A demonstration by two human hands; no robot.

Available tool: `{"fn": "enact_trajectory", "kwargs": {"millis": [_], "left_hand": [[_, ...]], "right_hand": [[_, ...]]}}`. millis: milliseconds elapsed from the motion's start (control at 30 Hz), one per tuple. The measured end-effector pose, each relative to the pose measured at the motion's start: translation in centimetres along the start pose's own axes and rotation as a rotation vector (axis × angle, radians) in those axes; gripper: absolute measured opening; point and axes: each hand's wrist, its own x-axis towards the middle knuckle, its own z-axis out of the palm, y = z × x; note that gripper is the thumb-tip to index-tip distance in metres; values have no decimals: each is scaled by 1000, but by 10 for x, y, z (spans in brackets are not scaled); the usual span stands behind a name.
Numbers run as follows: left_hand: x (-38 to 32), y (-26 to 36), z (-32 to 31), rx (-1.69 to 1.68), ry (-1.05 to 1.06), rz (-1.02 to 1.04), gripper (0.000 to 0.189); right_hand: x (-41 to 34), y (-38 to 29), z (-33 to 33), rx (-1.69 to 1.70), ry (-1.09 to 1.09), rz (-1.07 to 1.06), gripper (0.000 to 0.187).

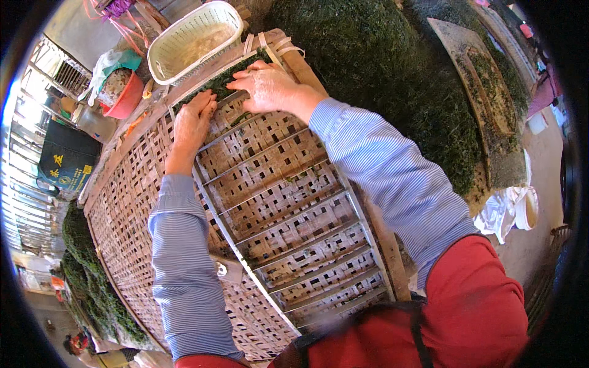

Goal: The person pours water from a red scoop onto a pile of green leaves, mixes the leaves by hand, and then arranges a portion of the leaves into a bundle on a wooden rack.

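Observation:
A long ladder-like frame of thin slats (294, 244) lies on a woven bamboo mat (133, 221), its far end away from me. Dark green plant matter (223, 83) fills the far section of the frame. My left hand (194, 120) rests at the left of that section, fingertips on the green layer. Beside it, my right hand (266, 87) spreads over the same strip, its fingertips touching the greens near the far right corner. Neither hand visibly grips anything. Through the nearer sections the bare weave shows, with a few green scraps on it.
A pale plastic basket (198, 46) stands beyond the frame. At the left are a red bucket (124, 99) and a dark bag (69, 154) bearing writing. Heaped greens (395, 73) lie at the right, beside a wooden board (464, 92). A person (80, 345) appears at the lower left.

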Motion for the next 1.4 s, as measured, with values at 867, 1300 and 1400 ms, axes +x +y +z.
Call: {"fn": "enact_trajectory", "kwargs": {"millis": [867, 1300, 1400], "left_hand": [[-19, 32, -4, 196, 114, 147, 63], [-17, 40, -4, 302, 131, 183, 60], [-11, 55, -15, 463, 115, 259, 60]], "right_hand": [[59, 8, -16, -246, 209, 40, 14], [-19, 23, -13, -36, 389, -109, 22], [-17, 28, -6, 51, 371, -55, 31]]}}
